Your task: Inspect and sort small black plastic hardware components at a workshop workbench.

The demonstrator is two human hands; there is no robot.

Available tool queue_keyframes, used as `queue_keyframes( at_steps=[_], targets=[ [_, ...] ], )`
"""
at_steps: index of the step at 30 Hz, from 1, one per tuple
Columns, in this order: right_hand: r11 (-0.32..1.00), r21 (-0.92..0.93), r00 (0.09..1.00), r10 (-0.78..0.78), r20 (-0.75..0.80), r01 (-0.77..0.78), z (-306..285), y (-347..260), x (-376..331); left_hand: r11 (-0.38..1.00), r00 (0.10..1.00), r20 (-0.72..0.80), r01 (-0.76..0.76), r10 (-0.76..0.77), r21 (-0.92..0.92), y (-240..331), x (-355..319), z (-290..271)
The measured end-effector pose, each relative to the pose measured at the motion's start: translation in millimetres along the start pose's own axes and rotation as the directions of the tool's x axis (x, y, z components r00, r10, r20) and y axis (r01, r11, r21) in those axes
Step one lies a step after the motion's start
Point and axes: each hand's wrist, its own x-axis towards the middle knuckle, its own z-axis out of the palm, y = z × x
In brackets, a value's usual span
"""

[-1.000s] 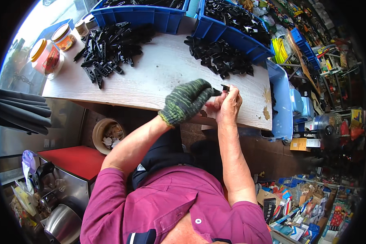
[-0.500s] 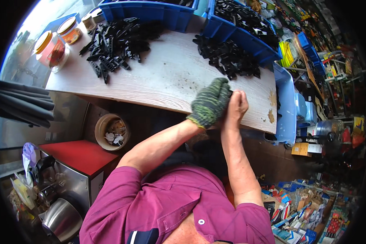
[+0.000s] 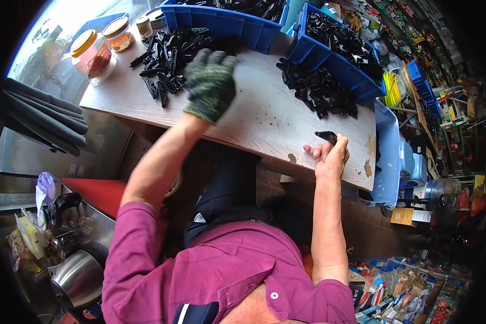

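Roughly crosswise, black part (image 3: 325, 136) gripped in right hand (image 3: 332, 157), tip pointing left; gloved left hand (image 3: 211, 85), grip unclear

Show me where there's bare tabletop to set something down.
Bare table: the middle, between left hand, right pile and right hand; also the front-left corner, before the jars and left pile. Crowded: the back, with piles, jars and bins.

Bright window (image 3: 43, 51) at left, dark grey curtain (image 3: 46, 116), pale scuffed table (image 3: 259, 113), red-topped cabinet (image 3: 94, 193), brown floor (image 3: 367, 216)
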Motion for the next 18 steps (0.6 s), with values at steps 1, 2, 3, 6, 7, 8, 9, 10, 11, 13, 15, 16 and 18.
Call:
queue_keyframes(
  at_steps=[1, 2, 3, 6, 7, 8, 9, 10, 11, 13, 15, 16, 18],
  targets=[
    [1.0, 0.016, 1.0, 0.01, -0.014, -0.01, -3, -1, 4, 0.997, 0.996, 0.085, 0.004, -0.011, 0.077, -20, -1, 9],
    [0.999, 0.032, 1.0, 0.017, -0.027, -0.016, -8, -3, 9, 0.994, 0.974, 0.225, -0.009, -0.015, 0.106, -31, 2, 6],
    [1.0, 0.029, 0.999, 0.012, -0.05, -0.011, -11, -6, 13, 0.996, 0.981, 0.195, -0.038, 0.022, 0.079, -40, 1, 12],
    [0.999, 0.043, 0.985, 0.02, -0.172, -0.013, -26, -17, 30, 0.996, 0.983, 0.167, -0.083, 0.078, 0.02, -49, 5, 21],
    [0.999, 0.038, 0.977, 0.019, -0.213, -0.011, -29, -19, 37, 0.996, 0.98, 0.176, -0.091, 0.09, -0.002, -50, 3, 24],
    [0.999, 0.033, 0.966, 0.01, -0.259, -0.001, -36, -26, 43, 0.995, 0.98, 0.175, -0.095, 0.097, -0.019, -50, 4, 25],
    [0.999, 0.031, 0.962, -0.007, -0.273, 0.016, -48, -29, 52, 0.991, 0.979, 0.155, -0.131, 0.135, -0.036, -51, 5, 25],
    [0.999, 0.032, 0.937, -0.025, -0.35, 0.039, -54, -38, 60, 0.985, 0.976, 0.134, -0.164, 0.169, -0.049, -53, 7, 24],
    [0.997, 0.014, 0.914, -0.066, -0.401, 0.078, -62, -46, 66, 0.982, 0.972, 0.145, -0.176, 0.185, -0.073, -55, 9, 24],
    [0.989, -0.013, 0.865, -0.135, -0.483, 0.147, -87, -63, 80, 0.973, 0.974, 0.103, -0.187, 0.201, -0.137, -55, 10, 23],
    [0.979, -0.048, 0.766, -0.185, -0.616, 0.198, -100, -73, 85, 0.957, 0.977, 0.021, -0.205, 0.214, -0.205, -47, 11, 20],
    [0.976, -0.071, 0.715, -0.198, -0.671, 0.204, -96, -78, 81, 0.957, 0.977, 0.02, -0.204, 0.213, -0.207, -47, 9, 23],
    [0.98, -0.116, 0.76, -0.197, -0.619, 0.16, -84, -78, 75, 0.95, 0.972, 0.043, -0.218, 0.233, -0.224, -49, 3, 30]
  ],
)
